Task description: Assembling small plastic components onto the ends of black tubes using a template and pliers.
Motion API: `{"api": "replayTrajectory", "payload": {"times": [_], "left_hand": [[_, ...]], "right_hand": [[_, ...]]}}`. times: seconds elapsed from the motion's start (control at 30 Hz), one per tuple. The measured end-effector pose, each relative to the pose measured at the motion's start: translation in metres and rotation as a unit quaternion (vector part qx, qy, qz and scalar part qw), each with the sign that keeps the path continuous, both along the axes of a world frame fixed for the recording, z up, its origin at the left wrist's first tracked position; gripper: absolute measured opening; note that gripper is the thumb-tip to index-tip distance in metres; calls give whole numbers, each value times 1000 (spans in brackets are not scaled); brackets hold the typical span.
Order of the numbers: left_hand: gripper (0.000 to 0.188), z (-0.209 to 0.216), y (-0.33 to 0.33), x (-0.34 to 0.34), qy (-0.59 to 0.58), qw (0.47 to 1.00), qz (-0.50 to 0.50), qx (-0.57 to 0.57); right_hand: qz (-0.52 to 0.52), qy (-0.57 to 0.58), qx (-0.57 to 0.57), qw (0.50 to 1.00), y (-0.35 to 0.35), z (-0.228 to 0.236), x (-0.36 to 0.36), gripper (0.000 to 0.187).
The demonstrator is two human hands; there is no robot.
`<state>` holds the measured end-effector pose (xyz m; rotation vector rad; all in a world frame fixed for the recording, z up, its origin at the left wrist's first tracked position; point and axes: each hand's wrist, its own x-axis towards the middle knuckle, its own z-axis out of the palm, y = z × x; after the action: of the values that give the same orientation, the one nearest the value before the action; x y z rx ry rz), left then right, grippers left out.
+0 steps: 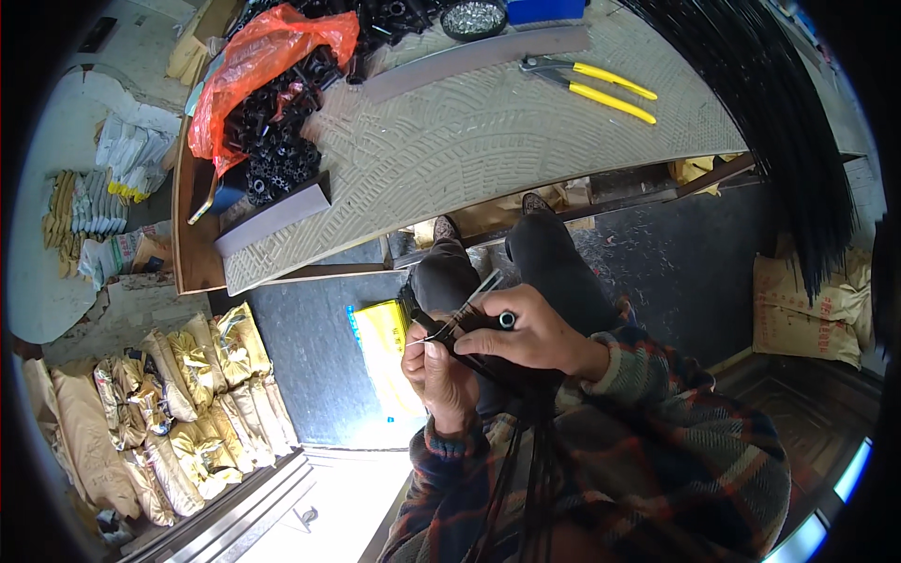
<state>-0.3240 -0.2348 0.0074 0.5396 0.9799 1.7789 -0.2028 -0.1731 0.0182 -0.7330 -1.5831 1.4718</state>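
Over my lap, my left hand (439, 380) is closed, its thumb and fingers pinching a small black part (427, 322) with a thin pale strip beside it. My right hand (530, 333) is closed too, touching the same work from the right. A dark tube with a pale round end (507, 320) sticks out between its fingers. Narrow clear strips (481, 289) slant up between the two hands; which hand grips them I cannot tell. Long black strands (537, 441) run from under my hands down across my lap.
On the bench (450, 150) ahead lie yellow-handled cutters (615, 91), an orange bag (249, 80), black plastic parts (277, 164) and a dish of small clear pieces (473, 19). Long black strands (788, 131) overhang its right end. Wrapped packages (178, 403) stand at left.
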Motion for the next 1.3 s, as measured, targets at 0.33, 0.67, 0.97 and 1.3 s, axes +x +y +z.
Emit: {"api": "replayTrajectory", "payload": {"times": [0.33, 0.67, 0.97, 1.3], "left_hand": [[43, -30, 10, 3, 113, 990, 55, 71], [29, 5, 14, 8, -166, 979, -121, 16], [13, 14, 13, 9, -186, 978, -96, -14], [26, 8, 13, 10, -176, 979, -100, 24]], "right_hand": [[17, 15, -96, 995, 5, -9, 1, 25], [84, -6, 200, 976, 88, 82, 5, 57], [318, -142, -70, 935, 101, 82, -11, 47], [224, -179, 129, 949, 94, 86, -4, 38]]}}
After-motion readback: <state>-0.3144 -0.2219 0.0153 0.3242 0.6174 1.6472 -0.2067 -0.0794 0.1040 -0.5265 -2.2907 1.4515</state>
